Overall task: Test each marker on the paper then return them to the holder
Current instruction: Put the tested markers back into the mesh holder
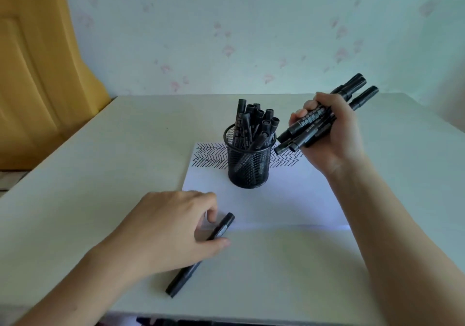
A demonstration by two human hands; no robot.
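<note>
In the right hand [329, 134], four markers [324, 122].

A pale bench [105, 164] fills the lower part of the view, its far edge against a wall [251, 36]. The wall is light blue-green, dotted with faint pink flower shapes. To the left stands a yellow-brown door [32, 79] with a recessed panel. Something dark shows under the bench's near edge, too cut off to tell.

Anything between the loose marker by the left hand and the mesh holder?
In the head view, only bare white paper lies between the loose marker and the mesh holder; no other marker or object sits there.
</note>
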